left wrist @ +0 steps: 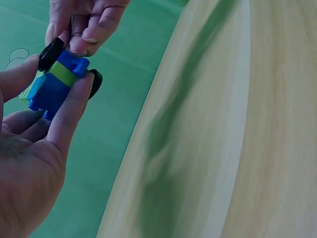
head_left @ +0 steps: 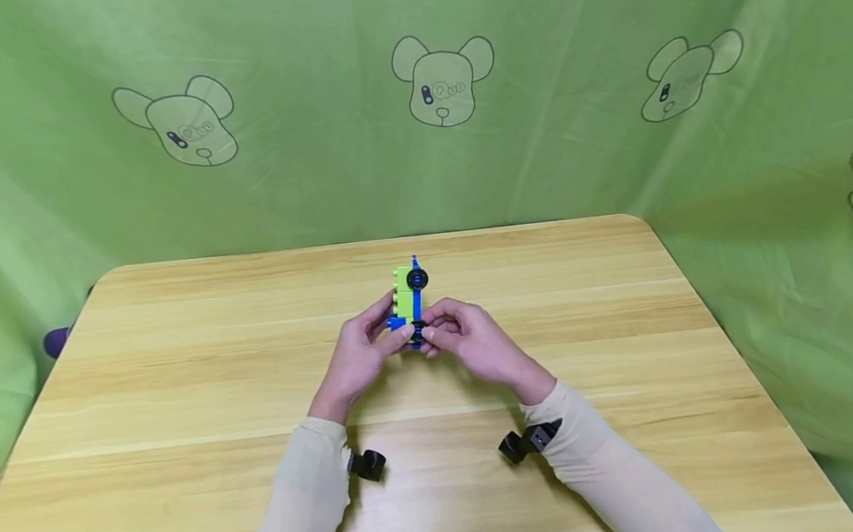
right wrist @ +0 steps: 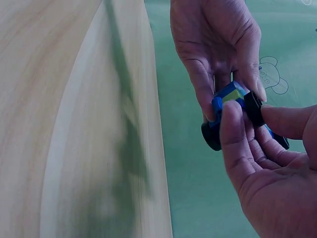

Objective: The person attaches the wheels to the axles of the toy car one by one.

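A toy car (head_left: 405,303) of lime-green and blue building blocks is held up over the table, its side with the black wheels turned right. My left hand (head_left: 358,351) grips its near end from the left. In the left wrist view, the thumb and fingers of that hand lie around the blue block (left wrist: 51,93). From the right, my right hand (head_left: 478,344) pinches the near black wheel (right wrist: 254,109), thumb against its outer face. Another black wheel (head_left: 417,278) shows at the car's far end. Fingers partly hide the car's underside.
The light wood table (head_left: 180,385) lies beneath both hands. Green cloth (head_left: 311,141) printed with bear heads hangs behind and at the sides. A small black camera (head_left: 370,465) is strapped at the left wrist, another black camera (head_left: 514,447) at the right.
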Available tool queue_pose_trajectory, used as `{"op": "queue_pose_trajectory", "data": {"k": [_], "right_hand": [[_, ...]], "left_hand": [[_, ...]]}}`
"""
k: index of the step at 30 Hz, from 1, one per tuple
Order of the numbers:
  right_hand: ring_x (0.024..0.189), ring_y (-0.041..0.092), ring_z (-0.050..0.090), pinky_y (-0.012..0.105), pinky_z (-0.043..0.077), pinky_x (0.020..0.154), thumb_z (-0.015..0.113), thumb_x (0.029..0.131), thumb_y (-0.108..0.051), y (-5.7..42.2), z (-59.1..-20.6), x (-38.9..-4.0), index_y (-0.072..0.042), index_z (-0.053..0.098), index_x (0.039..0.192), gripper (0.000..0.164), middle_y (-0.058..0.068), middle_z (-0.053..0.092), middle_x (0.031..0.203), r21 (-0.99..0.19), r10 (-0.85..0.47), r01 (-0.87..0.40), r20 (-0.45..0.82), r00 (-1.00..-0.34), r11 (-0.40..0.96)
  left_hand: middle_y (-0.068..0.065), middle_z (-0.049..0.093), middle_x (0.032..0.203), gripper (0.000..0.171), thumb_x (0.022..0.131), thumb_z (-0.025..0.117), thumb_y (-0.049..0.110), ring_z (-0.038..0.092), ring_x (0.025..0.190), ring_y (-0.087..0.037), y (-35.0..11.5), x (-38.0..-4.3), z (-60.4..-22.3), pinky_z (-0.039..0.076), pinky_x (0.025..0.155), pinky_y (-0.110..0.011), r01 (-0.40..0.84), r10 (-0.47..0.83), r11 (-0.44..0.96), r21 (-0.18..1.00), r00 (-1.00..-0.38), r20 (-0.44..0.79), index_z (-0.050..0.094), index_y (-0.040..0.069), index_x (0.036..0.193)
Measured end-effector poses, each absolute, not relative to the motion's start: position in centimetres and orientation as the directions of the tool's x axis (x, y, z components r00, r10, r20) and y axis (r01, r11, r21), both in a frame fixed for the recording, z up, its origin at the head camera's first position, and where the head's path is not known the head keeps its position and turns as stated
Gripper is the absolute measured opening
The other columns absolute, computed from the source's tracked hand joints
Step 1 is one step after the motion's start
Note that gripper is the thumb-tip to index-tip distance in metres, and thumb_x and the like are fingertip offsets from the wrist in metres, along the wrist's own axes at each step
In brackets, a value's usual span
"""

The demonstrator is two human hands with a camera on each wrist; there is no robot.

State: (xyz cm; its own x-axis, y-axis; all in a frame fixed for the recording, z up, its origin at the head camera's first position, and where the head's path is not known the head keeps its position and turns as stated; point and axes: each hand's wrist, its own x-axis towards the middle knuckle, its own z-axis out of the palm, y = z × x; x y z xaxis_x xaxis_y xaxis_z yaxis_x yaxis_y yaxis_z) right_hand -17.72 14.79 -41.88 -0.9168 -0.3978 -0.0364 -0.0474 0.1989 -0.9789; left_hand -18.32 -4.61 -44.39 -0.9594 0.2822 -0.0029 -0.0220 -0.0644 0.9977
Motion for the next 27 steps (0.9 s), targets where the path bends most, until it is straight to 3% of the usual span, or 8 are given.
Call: {"op": "queue_pose_trajectory", "data": {"k": [7, 13, 18, 27], "right_hand": [[0.092, 0.048, 0.06, 0.052, 0.055, 0.082, 0.059, 0.096, -0.002, 15.0, -42.3, -17.5, 0.008, 0.056, 0.113, 0.019, 0.02, 0.064, 0.096, -0.975, -0.411, -0.079, -0.014, -0.912, 0.209], [0.093, 0.044, 0.061, 0.054, 0.053, 0.083, 0.056, 0.098, -0.004, 15.7, -42.1, -17.6, 0.006, 0.058, 0.114, 0.019, 0.019, 0.064, 0.1, -0.961, -0.39, -0.131, 0.026, -0.921, 0.245], [0.097, 0.045, 0.06, 0.053, 0.054, 0.084, 0.051, 0.099, -0.001, 16.7, -41.2, -18.4, 0.009, 0.057, 0.112, 0.017, 0.025, 0.063, 0.103, -0.971, -0.313, -0.128, 0.061, -0.948, 0.199], [0.092, 0.035, 0.064, 0.044, 0.057, 0.081, 0.05, 0.102, -0.008, 17.5, -40.3, -19.5, 0.012, 0.053, 0.12, 0.026, 0.021, 0.064, 0.1, -0.979, -0.223, -0.084, 0.042, -0.974, 0.185]], "left_hand": [[-0.017, 0.052, 0.137, 0.052, 0.099, 0.057, 0.005, 0.056, 0.118, -0.029, -5.1, -18.2, -44.7, 0.053, 0.089, -0.031, 0.009, 0.295, -0.028, 1.0, -0.955, 0.017, 0.04, 0.003, 0.148], [-0.016, 0.056, 0.132, 0.052, 0.095, 0.062, 0.005, 0.055, 0.12, -0.026, -5.4, -18.2, -44.5, 0.053, 0.089, -0.031, 0.035, 0.267, -0.007, 0.999, -0.963, 0.036, 0.045, 0.004, 0.145], [-0.015, 0.059, 0.131, 0.049, 0.093, 0.065, 0.003, 0.056, 0.119, -0.028, -5.7, -18.3, -44.4, 0.054, 0.089, -0.034, 0.037, 0.264, -0.02, 0.999, -0.964, 0.041, 0.051, 0.003, 0.139], [-0.013, 0.061, 0.128, 0.043, 0.09, 0.07, 0.008, 0.059, 0.111, -0.029, -6.3, -18.7, -43.9, 0.053, 0.09, -0.037, 0.058, 0.316, 0.045, 0.997, -0.948, 0.041, 0.059, 0.004, 0.131]]}}
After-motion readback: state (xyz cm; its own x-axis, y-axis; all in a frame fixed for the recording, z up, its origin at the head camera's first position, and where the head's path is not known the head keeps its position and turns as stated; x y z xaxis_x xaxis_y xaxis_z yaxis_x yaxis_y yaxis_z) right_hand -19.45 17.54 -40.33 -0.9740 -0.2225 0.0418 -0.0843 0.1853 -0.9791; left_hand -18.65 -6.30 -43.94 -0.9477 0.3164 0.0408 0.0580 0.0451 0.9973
